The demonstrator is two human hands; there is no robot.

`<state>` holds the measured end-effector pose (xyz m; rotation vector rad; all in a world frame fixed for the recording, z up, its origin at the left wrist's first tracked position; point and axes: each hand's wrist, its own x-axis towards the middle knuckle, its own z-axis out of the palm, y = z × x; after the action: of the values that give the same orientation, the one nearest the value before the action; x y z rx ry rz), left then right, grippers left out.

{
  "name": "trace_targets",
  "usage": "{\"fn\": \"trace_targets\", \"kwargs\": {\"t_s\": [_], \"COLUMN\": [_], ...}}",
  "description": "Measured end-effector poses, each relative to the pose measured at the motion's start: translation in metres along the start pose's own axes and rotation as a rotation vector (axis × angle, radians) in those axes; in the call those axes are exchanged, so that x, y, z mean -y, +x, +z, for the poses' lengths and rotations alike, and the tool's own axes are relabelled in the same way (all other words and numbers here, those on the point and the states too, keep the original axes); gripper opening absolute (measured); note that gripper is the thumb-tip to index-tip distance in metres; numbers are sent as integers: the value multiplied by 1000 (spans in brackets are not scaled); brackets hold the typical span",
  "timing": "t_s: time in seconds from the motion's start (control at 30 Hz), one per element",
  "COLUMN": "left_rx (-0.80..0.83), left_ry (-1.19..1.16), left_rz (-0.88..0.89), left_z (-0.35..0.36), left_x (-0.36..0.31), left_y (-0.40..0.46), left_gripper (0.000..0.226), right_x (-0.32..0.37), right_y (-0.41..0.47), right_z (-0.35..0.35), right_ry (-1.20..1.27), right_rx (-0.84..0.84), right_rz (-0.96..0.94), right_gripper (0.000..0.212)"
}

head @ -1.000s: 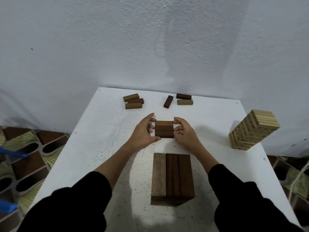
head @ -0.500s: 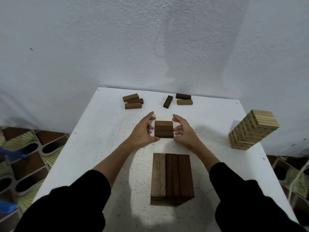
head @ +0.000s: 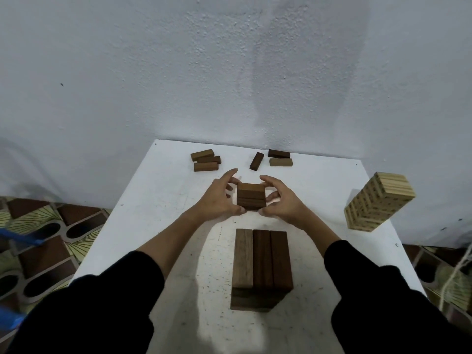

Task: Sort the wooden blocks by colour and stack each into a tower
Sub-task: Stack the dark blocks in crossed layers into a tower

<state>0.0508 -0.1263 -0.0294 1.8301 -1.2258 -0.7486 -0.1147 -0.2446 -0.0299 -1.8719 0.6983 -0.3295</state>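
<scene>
Half a second ago both hands stood a little off the small set of dark blocks (head: 251, 199); now they have closed in on it from either side. The left hand (head: 219, 200) has its thumb at the near corner and curled fingers against the left face, and the right hand (head: 281, 200) pinches the right face the same way, so the set is held between them at the middle of the white table (head: 158, 200). Whether it has left the surface I cannot tell.

Just nearer the person stands the dark tower (head: 261, 269), three long blocks across its top, directly in the way of the hands coming back. At the far edge lie loose dark blocks: three on the left (head: 205, 160), three more (head: 273, 159) to the right. The pale tower (head: 378, 201) stands well apart by the right edge.
</scene>
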Motion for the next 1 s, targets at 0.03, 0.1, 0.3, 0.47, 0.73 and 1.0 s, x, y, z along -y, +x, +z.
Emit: {"fn": "trace_targets", "kwargs": {"t_s": [0.03,0.1,0.3,0.47,0.73,1.0], "left_rx": [-4,-22,-57,-47,18,65], "left_ry": [-1,-23,-158,-196,-200,-155], "left_rz": [20,58,191,280,288,245], "left_z": [-5,-17,-47,-52,-37,-27], "left_x": [-5,-20,-67,-96,-102,-97], "left_y": [-1,-11,-51,-98,-145,-157], "left_gripper": [99,99,98,100,103,106], "right_x": [8,30,83,109,113,106], "right_y": [-3,-16,-61,-109,-159,-170], "right_z": [-3,-10,-23,-17,-4,0], "right_ry": [3,43,170,203,129,16], "right_rx": [0,-12,-53,-57,-1,25], "right_rz": [-12,-57,-203,-268,-262,-212], "right_gripper": [80,78,74,78,72,80]}}
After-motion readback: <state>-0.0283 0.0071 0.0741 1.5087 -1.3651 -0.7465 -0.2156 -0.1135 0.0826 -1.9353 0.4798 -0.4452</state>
